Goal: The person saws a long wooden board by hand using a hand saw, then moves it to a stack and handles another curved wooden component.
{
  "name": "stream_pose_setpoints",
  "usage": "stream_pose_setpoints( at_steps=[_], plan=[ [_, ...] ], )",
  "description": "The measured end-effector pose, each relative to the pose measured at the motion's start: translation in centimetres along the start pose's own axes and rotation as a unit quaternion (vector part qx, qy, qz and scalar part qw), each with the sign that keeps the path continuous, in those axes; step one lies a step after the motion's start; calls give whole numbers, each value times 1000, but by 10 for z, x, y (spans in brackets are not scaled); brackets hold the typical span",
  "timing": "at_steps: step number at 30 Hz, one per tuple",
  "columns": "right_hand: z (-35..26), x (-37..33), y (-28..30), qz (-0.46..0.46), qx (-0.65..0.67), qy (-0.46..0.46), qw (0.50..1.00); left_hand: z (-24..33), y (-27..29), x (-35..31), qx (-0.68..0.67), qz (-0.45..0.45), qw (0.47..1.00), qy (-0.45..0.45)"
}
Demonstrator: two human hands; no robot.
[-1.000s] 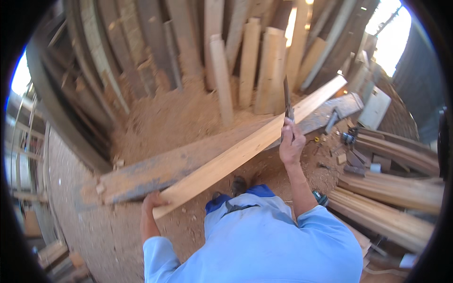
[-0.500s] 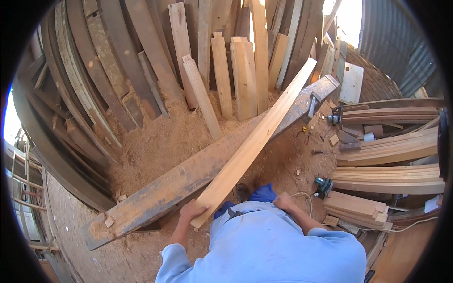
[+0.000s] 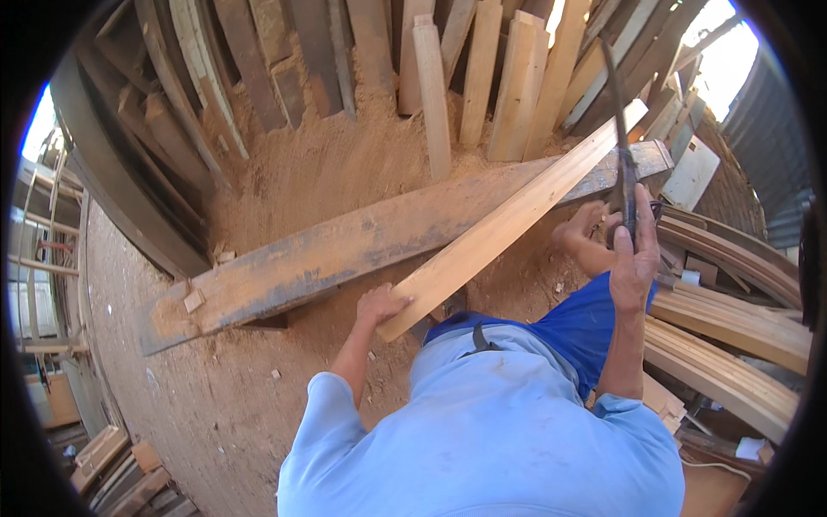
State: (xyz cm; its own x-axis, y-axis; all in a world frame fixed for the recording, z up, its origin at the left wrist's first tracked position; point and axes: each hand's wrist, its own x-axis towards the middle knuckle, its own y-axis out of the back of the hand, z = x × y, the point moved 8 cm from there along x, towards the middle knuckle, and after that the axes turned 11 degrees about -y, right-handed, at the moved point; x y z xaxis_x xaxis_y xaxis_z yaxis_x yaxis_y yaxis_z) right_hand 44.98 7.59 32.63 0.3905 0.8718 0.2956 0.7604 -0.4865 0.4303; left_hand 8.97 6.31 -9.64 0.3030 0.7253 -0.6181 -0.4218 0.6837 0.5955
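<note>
My left hand (image 3: 384, 306) is closed round the near end of a pale planed wooden board (image 3: 508, 231), thumb on top. The board slants away to the far right, crossing above a thick weathered beam (image 3: 345, 246). On the right, my raised right hand (image 3: 634, 254) grips a long, thin, dark tool (image 3: 625, 121). It points upward, nearly edge-on, so its kind is unclear. Left of that hand shows a blurred patch of bare skin (image 3: 584, 234); whether it is a foot or another hand, I cannot tell. A blue trouser leg (image 3: 564, 323) stretches toward it.
Upright planks (image 3: 517, 82) lean along the far side, their feet in sawdust (image 3: 345, 159). Stacked boards (image 3: 724, 366) lie close on my right. A wood chip (image 3: 194, 301) rests on the beam's left end. Offcuts (image 3: 129, 470) are piled at the lower left.
My right hand has risen from beside my waist to the right and now holds the dark tool. The blue trouser leg reaches further right. The view has shifted; my left hand keeps its grip.
</note>
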Motion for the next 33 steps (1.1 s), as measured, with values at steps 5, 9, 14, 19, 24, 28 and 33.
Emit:
stream_pose_setpoints(
  at_steps=[5,9,14,19,24,28,33],
  plan=[
    [18,-16,-70,-213,68,-91,970,-3,3,-9,-8,34,999,34],
    [55,-21,-107,-306,80,-163,935,15,4,-15,-50,-28,997,48],
    [70,-24,-136,-379,22,-191,905,41,-37,-17,-68,-31,996,56],
    [98,-31,-141,-468,-34,-264,842,77,-59,-15,-100,-74,989,78],
    [104,-36,-130,-534,-22,-341,773,100,-85,2,-122,-85,988,34],
    [126,-45,-144,-572,-50,-380,725,121,-114,2,-141,-70,987,44],
    [158,-47,-147,-563,-89,-382,727,143,-127,13,-147,-64,987,-2]
  ],
)
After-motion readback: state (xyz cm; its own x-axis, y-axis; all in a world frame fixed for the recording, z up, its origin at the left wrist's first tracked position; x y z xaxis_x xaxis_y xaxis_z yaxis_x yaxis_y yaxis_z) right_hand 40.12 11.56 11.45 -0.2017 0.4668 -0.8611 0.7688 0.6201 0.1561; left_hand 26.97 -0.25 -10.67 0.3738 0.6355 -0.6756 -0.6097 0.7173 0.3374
